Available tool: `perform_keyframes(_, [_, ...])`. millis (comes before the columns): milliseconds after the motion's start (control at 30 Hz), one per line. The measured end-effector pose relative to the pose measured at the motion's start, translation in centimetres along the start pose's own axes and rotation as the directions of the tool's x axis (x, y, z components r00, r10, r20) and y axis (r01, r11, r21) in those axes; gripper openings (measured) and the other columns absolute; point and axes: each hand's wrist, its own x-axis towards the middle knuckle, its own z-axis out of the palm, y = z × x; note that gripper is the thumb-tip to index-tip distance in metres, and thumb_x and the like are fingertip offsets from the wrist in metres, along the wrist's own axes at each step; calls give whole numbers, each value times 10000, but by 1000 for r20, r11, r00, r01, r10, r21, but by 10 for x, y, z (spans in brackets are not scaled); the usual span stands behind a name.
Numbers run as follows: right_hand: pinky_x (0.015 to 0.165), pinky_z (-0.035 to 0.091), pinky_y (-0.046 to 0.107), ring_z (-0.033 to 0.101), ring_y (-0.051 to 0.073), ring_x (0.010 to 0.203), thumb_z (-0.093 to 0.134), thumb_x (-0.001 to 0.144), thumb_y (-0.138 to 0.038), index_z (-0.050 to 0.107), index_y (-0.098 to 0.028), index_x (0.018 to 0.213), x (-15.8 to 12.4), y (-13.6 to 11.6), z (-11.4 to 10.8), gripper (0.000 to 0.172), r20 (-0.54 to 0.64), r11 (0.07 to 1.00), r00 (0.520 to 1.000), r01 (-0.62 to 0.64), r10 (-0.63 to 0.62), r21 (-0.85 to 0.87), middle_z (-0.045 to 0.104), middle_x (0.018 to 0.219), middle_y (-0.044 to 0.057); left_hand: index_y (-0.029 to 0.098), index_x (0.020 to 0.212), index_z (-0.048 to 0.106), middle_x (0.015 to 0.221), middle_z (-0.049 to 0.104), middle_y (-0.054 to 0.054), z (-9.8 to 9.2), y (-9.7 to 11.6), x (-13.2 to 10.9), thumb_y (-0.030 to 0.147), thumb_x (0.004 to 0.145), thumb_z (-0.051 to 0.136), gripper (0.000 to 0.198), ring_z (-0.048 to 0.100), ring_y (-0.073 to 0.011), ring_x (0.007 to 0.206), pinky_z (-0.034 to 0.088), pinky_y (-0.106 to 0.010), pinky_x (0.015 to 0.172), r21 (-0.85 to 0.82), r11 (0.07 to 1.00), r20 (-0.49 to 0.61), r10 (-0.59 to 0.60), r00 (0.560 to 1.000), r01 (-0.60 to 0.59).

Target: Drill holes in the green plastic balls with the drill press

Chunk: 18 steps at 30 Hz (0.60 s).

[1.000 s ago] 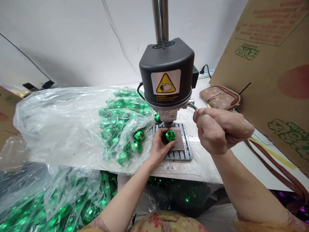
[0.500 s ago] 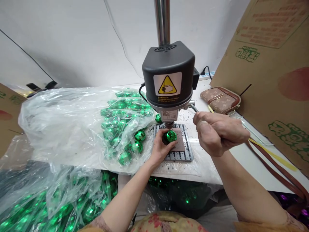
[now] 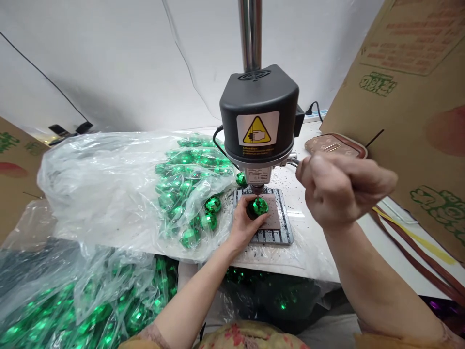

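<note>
Under the chuck of a black bench drill press (image 3: 259, 106), my left hand (image 3: 244, 218) grips a shiny green faceted ball (image 3: 260, 206) between thumb and fingers. A dark hole shows in the ball's top, right below the chuck. The ball rests on a brown board (image 3: 274, 213) laid over the grooved metal base (image 3: 286, 236). To the right of the drill head, my right hand (image 3: 341, 186) is closed in a fist around the feed lever (image 3: 295, 161); most of the lever is hidden by the fingers.
Many green balls (image 3: 191, 237) lie in a clear plastic bag (image 3: 90, 184) left of the drill. Another bag of green balls (image 3: 90, 310) sits below the table edge. A brown handbag (image 3: 327, 144) and a tall carton (image 3: 403, 121) stand at the right. Dark shavings dot the table.
My right hand has turned on the lever and come a little closer to me. The left hand keeps the ball in the same place under the drill. The view has shifted slightly.
</note>
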Motion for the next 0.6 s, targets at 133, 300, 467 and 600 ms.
perform_keyframes(133, [381, 173, 323, 285, 76, 359, 627, 807, -106, 364, -206, 468, 28, -9, 11, 441, -143, 993, 987, -64, 77, 95, 271, 405, -63, 221, 1083, 571, 1019, 652, -56, -4, 11, -18, 295, 753, 792, 404, 660, -240, 970, 538, -401, 850, 156, 986, -129, 87, 988, -67])
perform_keyframes(300, [378, 208, 302, 299, 62, 361, 617, 811, -82, 371, -205, 469, 36, -8, 11, 439, -94, 983, 991, -77, 94, 167, 313, 400, -68, 244, 1201, 561, 1085, 680, -107, -26, 13, -91, 383, 760, 805, 523, 680, -247, 945, 562, -369, 762, 240, 807, 105, 531, 841, -539])
perform_keyframes(467, [387, 206, 293, 303, 58, 356, 597, 821, -76, 363, -209, 483, 34, -7, 10, 432, -102, 982, 992, -49, 68, 182, 287, 403, -77, 242, 1203, 609, 1153, 703, -136, -45, -13, -149, 243, 833, 717, 386, 683, -233, 896, 550, -340, 714, 289, 515, 665, 498, 557, -807])
perform_keyframes(600, [382, 185, 315, 308, 75, 354, 637, 798, -101, 379, -212, 474, 35, -6, 10, 430, -113, 982, 990, -65, 86, 180, 255, 396, -74, 244, 1226, 597, 1052, 717, -120, -55, -20, -140, 356, 851, 718, 410, 691, -246, 900, 568, -356, 731, 235, 582, 581, 557, 593, -778])
